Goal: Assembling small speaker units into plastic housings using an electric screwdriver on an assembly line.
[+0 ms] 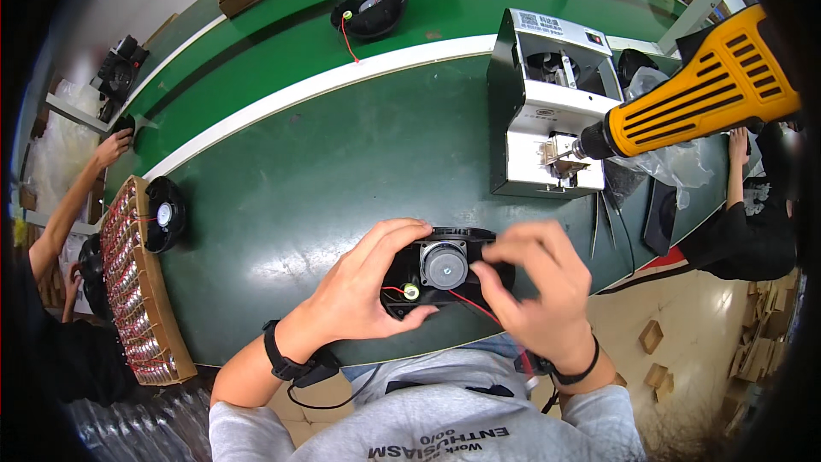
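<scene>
A black plastic speaker housing (398, 271) is at the table's near edge, in front of my body. My left hand (355, 287) grips its left side, thumb below and fingers along the top. A round grey speaker magnet (445, 268) sits on a square metal frame in its middle. Left of the magnet is a small yellow-green round part (411, 292) with a red wire. Another red wire (475, 305) runs from below the magnet toward my right hand (539, 282). That hand's thumb and forefinger come close in a slightly blurred pinch over the housing's right side; anything between them is hidden.
A box-shaped machine (547, 107) stands at right, with a yellow power drill (701, 90) against it. Tweezers (601, 227) lie nearby. At left are another speaker (164, 214) and a carton of wired parts (141, 291). One wired speaker (372, 15) lies beyond the white rail. Other people work at both sides.
</scene>
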The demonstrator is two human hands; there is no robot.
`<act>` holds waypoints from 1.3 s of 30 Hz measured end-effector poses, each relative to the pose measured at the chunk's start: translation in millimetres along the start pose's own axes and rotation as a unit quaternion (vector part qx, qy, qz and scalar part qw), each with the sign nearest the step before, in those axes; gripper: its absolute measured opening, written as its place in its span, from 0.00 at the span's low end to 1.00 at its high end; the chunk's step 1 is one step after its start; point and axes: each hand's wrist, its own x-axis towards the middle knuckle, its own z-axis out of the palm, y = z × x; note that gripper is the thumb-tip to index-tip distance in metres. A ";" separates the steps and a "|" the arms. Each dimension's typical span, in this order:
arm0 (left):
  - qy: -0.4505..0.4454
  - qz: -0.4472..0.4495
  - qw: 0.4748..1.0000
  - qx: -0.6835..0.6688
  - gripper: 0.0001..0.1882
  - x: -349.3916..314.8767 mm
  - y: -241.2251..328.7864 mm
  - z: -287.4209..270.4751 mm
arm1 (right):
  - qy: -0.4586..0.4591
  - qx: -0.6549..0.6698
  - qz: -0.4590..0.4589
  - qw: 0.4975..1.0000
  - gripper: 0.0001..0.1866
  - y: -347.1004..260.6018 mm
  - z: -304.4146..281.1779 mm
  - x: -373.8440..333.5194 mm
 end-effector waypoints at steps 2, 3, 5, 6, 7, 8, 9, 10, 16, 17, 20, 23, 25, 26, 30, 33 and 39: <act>0.029 0.040 0.999 -0.008 0.46 6.7 -0.1 3.7 | -0.046 -0.006 -0.008 0.999 0.11 -8.1 -3.6 -4.5; 0.026 0.041 0.999 -0.016 0.46 10.1 -1.2 7.6 | -0.057 -0.028 -0.004 0.998 0.13 -7.8 -0.8 -4.1; 0.052 0.076 0.996 -0.017 0.45 15.1 -3.7 15.5 | -0.072 -0.053 0.005 0.996 0.14 -6.2 5.4 -0.9; 0.052 0.076 0.995 -0.023 0.45 18.2 -5.0 17.9 | -0.091 -0.056 0.023 0.994 0.15 -3.8 7.5 3.3; 0.066 0.084 0.994 -0.027 0.44 20.8 -5.9 19.7 | -0.111 -0.059 0.041 0.991 0.17 -1.8 8.8 6.3; 0.080 0.091 0.992 -0.031 0.43 22.4 -7.1 21.4 | -0.115 -0.063 0.045 0.990 0.17 -2.0 7.7 9.0; 0.082 0.090 0.992 -0.036 0.43 22.9 -9.1 22.4 | -0.147 -0.054 0.084 0.984 0.17 -4.3 5.5 12.7; 0.082 0.104 0.990 -0.041 0.43 23.0 -11.3 23.2 | -0.180 -0.045 0.124 0.975 0.18 -5.2 5.0 15.2; 0.089 0.125 0.986 -0.071 0.39 22.0 -18.1 25.7 | -0.159 -0.067 0.121 0.977 0.18 -3.7 11.3 14.2; 0.091 0.123 0.985 -0.076 0.39 21.8 -18.4 26.0 | -0.162 -0.068 0.121 0.977 0.18 -3.1 12.1 14.0; 0.095 0.122 0.984 -0.084 0.38 21.4 -18.9 26.5 | -0.137 -0.065 0.102 0.983 0.18 -1.4 12.8 13.5; 0.093 0.121 0.984 -0.089 0.38 22.6 -18.4 25.9 | -0.133 -0.064 0.105 0.984 0.19 -1.1 12.2 13.5; 0.093 0.119 0.985 -0.089 0.38 22.6 -18.1 25.6 | -0.131 -0.064 0.107 0.983 0.19 -0.3 12.5 13.2; 0.093 0.118 0.985 -0.089 0.38 22.5 -18.0 25.6 | -0.132 -0.064 0.107 0.983 0.19 0.0 13.2 13.2; 0.091 0.108 0.986 -0.092 0.38 21.5 -18.3 26.2 | -0.111 -0.058 0.088 0.988 0.19 0.6 13.9 13.2; 0.092 0.116 0.985 -0.089 0.39 21.5 -18.8 26.3 | -0.121 -0.057 0.094 0.987 0.19 0.7 13.3 12.7; 0.082 0.097 0.988 -0.093 0.36 20.9 -16.6 26.0 | -0.124 -0.058 0.110 0.985 0.18 -2.5 13.1 12.8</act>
